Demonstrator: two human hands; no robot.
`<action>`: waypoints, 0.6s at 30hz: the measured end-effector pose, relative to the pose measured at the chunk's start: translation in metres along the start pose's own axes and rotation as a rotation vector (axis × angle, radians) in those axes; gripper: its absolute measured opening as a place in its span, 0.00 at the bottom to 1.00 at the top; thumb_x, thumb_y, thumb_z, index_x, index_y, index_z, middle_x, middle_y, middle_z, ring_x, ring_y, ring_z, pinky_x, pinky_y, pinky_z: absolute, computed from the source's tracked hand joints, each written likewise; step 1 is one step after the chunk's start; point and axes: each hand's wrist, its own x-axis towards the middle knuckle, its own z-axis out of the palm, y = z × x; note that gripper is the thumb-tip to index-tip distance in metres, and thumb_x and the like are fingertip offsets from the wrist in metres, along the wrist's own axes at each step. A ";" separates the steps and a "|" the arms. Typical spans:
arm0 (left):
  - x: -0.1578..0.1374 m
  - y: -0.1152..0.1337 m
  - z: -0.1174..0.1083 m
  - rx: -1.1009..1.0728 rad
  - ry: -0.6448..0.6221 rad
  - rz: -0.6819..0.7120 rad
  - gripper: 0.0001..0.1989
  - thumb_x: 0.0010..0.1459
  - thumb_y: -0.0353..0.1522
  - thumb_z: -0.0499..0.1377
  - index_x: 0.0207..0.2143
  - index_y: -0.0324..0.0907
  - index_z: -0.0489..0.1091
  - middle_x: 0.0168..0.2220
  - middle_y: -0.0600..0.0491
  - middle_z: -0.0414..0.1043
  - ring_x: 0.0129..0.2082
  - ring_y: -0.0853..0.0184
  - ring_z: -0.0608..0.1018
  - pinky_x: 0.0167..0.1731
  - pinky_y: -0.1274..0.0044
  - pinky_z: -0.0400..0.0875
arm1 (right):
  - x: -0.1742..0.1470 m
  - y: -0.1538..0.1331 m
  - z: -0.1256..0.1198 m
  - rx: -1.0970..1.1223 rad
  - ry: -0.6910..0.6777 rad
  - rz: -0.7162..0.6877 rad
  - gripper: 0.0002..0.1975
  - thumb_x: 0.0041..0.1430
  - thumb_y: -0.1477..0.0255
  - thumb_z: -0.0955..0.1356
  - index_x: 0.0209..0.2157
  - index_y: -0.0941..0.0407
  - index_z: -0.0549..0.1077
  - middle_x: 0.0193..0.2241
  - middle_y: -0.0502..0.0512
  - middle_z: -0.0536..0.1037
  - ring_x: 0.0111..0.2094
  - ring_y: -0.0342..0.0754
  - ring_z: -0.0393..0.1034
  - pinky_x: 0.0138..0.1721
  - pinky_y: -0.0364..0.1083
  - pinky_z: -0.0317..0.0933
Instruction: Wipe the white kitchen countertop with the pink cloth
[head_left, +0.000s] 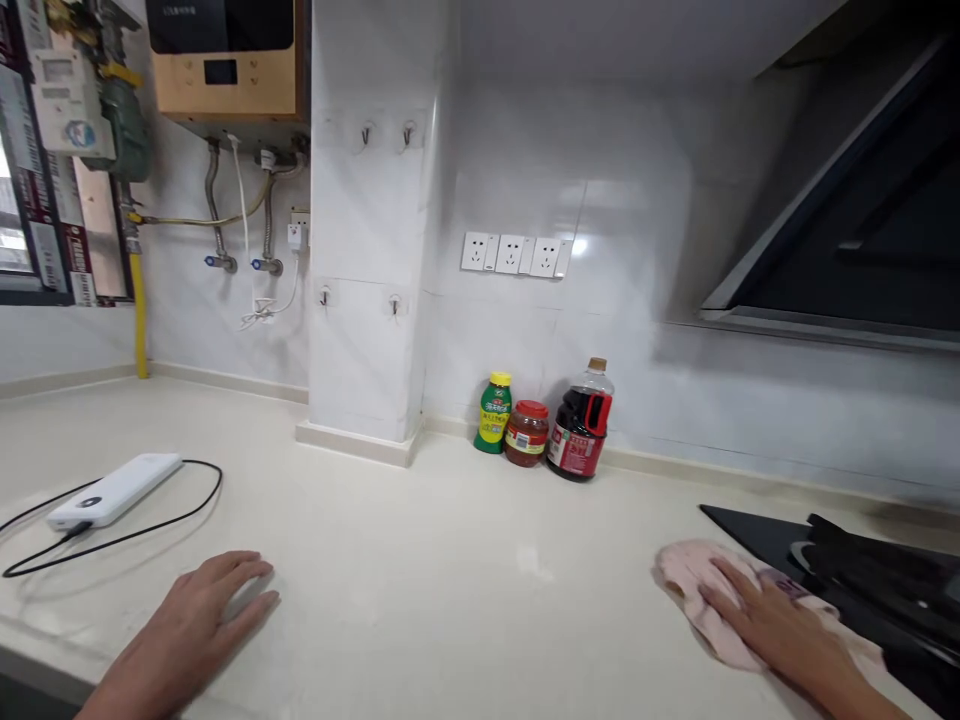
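My right hand [780,620] presses on a pale pink cloth [705,590], its fingers bent into the folds. The cloth lies bunched on the cream countertop [450,600], beside the black cooktop [757,535]. At the lower left my left hand [191,620] rests on the countertop with nothing in it, thumb apart from the fingers. Nearest to that hand is a white power bank [124,488] with a black cable [180,515] plugged into it.
Against the back wall stand a green bottle with a yellow cap [493,412], a red-lidded jar [526,435] and a large dark sauce bottle [579,425]. A tiled pillar [367,370] juts out left of them. The range hood [847,230] overhangs the right side.
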 end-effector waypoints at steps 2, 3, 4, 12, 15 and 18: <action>-0.002 0.001 0.000 -0.002 0.003 -0.017 0.23 0.60 0.53 0.55 0.47 0.53 0.78 0.54 0.50 0.76 0.54 0.50 0.76 0.54 0.62 0.71 | 0.033 -0.011 0.026 -0.051 -0.152 -0.053 0.26 0.56 0.56 0.55 0.37 0.47 0.81 0.54 0.64 0.75 0.47 0.71 0.69 0.46 0.81 0.55; -0.003 0.002 0.000 -0.007 0.009 -0.023 0.23 0.59 0.53 0.55 0.47 0.53 0.78 0.54 0.50 0.76 0.54 0.50 0.76 0.54 0.62 0.71 | 0.048 -0.020 0.039 -0.072 -0.214 -0.071 0.27 0.56 0.56 0.54 0.39 0.49 0.81 0.55 0.66 0.74 0.49 0.72 0.68 0.47 0.81 0.53; -0.004 0.004 -0.002 -0.012 0.018 -0.028 0.23 0.59 0.53 0.55 0.47 0.53 0.78 0.53 0.50 0.76 0.53 0.51 0.77 0.53 0.63 0.72 | 0.063 -0.031 0.051 -0.086 -0.265 -0.086 0.28 0.56 0.56 0.54 0.42 0.50 0.81 0.55 0.67 0.73 0.51 0.73 0.67 0.48 0.81 0.52; -0.012 0.023 -0.017 -0.005 0.041 0.003 0.18 0.63 0.48 0.57 0.49 0.53 0.77 0.54 0.50 0.75 0.53 0.55 0.77 0.50 0.65 0.74 | 0.130 -0.211 0.138 -0.030 -0.519 -0.227 0.29 0.64 0.49 0.59 0.59 0.51 0.69 0.65 0.61 0.63 0.64 0.62 0.55 0.63 0.66 0.49; -0.012 0.027 -0.020 -0.017 0.064 0.040 0.16 0.63 0.46 0.57 0.48 0.52 0.77 0.52 0.49 0.76 0.52 0.55 0.77 0.50 0.64 0.75 | 0.140 -0.287 0.155 0.017 -0.544 -0.257 0.33 0.66 0.49 0.60 0.65 0.52 0.59 0.66 0.61 0.58 0.65 0.59 0.54 0.64 0.65 0.49; -0.011 0.030 -0.022 -0.045 0.078 0.059 0.15 0.65 0.44 0.56 0.47 0.50 0.76 0.51 0.48 0.76 0.51 0.56 0.78 0.49 0.64 0.75 | 0.146 -0.350 0.160 0.042 -0.551 -0.241 0.32 0.66 0.50 0.62 0.65 0.51 0.58 0.66 0.61 0.58 0.65 0.60 0.54 0.63 0.67 0.50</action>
